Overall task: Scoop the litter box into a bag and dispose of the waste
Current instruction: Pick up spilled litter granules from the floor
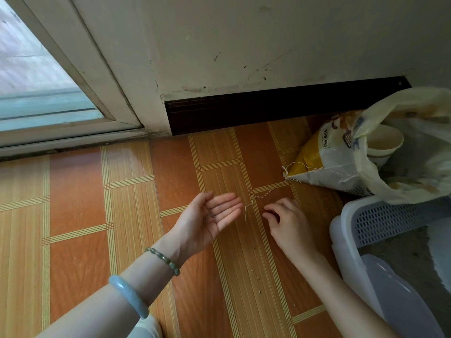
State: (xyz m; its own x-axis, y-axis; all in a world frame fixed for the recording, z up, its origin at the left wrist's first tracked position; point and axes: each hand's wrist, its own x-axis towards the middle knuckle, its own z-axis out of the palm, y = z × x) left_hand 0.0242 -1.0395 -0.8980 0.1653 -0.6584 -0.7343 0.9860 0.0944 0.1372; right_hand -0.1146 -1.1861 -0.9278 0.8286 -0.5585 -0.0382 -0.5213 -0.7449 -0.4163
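The pale grey litter box [341, 242] with a slotted lid stands at the right edge, grey litter showing inside. A thin yellowish plastic bag [415, 172] gapes open behind it, with paper cups inside. My left hand [210, 218] is held palm up above the floor, fingers straight, with a few small dark bits on the palm. My right hand [285, 223] hovers palm down close to the floor, fingers curled, fingertips near scattered litter grains [256, 274]. Whether it pinches a grain is hidden.
A yellow and white litter sack [324, 162] lies against the dark baseboard [268, 106], a loose thread [258, 197] trailing from it across the orange tiled floor. A sliding glass door [36, 93] and its track fill the upper left.
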